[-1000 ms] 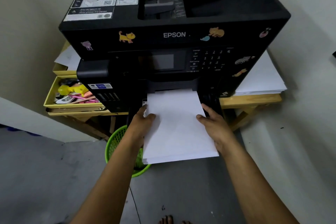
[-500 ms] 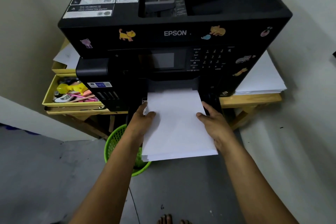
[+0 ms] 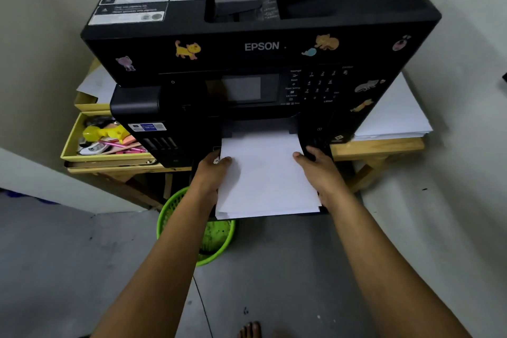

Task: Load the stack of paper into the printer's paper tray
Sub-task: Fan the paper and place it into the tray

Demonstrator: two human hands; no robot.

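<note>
Head view looks down on a black Epson printer [image 3: 260, 46] sitting on a wooden desk [image 3: 375, 147], with the stack of paper [image 3: 267, 175] part way into the front slot where the paper tray [image 3: 323, 210] sits pulled out beneath it. Compared with a second ago, the near edge of the stack has slid closer to the printer and less white sheet hangs out toward the person, so the load is advancing but not finished, by my reading. A second pile of spare sheets [image 3: 395, 115] lies on the desk to the right, and a green basket [image 3: 192, 228] stands on the floor below. The left hand [image 3: 211, 178] grips the stack's left edge, thumb on top and fingers curled under, pinching the sheets. The right hand [image 3: 321, 170] holds the right edge likewise, thumb pressed on the top sheet, fingers hidden beneath
</note>
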